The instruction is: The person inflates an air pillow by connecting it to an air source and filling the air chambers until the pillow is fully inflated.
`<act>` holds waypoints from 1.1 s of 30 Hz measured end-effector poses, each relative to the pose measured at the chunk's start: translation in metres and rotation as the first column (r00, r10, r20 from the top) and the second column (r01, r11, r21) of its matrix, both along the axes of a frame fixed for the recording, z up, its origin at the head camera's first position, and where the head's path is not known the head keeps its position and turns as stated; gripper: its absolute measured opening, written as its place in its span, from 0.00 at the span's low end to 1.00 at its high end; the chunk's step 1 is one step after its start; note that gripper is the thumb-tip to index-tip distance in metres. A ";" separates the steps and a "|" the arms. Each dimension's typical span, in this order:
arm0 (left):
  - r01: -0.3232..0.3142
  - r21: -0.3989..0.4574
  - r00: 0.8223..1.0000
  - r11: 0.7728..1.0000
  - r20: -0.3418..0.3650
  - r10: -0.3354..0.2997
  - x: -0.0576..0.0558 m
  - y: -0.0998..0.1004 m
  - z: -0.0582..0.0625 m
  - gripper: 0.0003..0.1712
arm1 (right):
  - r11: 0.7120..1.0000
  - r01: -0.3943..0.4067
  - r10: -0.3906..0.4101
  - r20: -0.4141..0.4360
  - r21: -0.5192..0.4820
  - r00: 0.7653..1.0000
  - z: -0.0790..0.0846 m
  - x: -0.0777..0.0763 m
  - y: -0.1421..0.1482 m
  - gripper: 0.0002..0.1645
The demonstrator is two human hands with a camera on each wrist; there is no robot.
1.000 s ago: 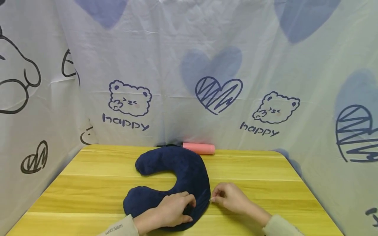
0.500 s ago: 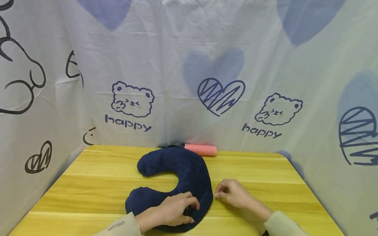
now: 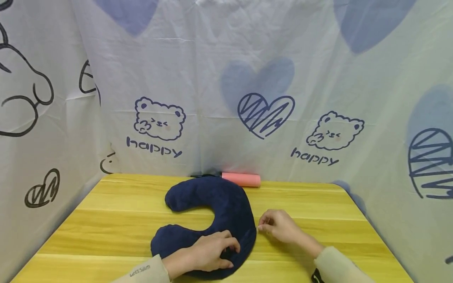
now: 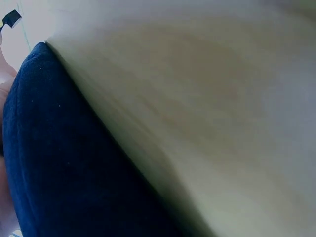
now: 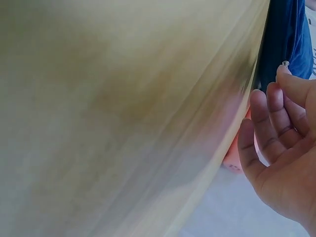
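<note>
A dark navy U-shaped neck pillow lies on the table with its opening to the left. My left hand rests on its near part, fingers bent and thumb apart from the index finger. In the left wrist view, the pillow partly hides that hand's fingers. At the pillow's right edge, my right hand pinches a small metal zipper pull between thumb and index finger. The zipper's line along the seam is too small to follow in the head view.
A pink cylinder with a dark thin part lies behind the pillow, at the back edge of the wooden table. White printed cloth hangs behind and on both sides.
My right hand has moved away from me along the pillow's right edge, still pinching the zipper pull. The left hand stays on the pillow. The head view has shifted slightly.
</note>
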State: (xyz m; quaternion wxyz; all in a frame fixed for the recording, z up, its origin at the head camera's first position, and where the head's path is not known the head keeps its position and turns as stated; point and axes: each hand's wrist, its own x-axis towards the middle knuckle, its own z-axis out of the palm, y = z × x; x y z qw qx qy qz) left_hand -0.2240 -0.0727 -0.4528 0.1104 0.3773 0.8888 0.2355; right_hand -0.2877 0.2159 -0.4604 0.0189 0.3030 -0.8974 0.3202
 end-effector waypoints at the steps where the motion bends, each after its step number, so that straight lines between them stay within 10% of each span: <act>1: 0.002 0.000 1.000 1.000 -0.001 -0.002 0.000 0.000 0.000 0.17 | 1.000 0.001 -0.001 -0.003 -0.003 1.000 0.000 -0.001 0.000 0.07; 33: 0.040 -0.032 0.999 0.999 0.020 -0.040 -0.003 0.000 0.002 0.16 | 0.990 0.142 -0.141 0.031 -0.020 0.990 -0.002 -0.039 -0.010 0.08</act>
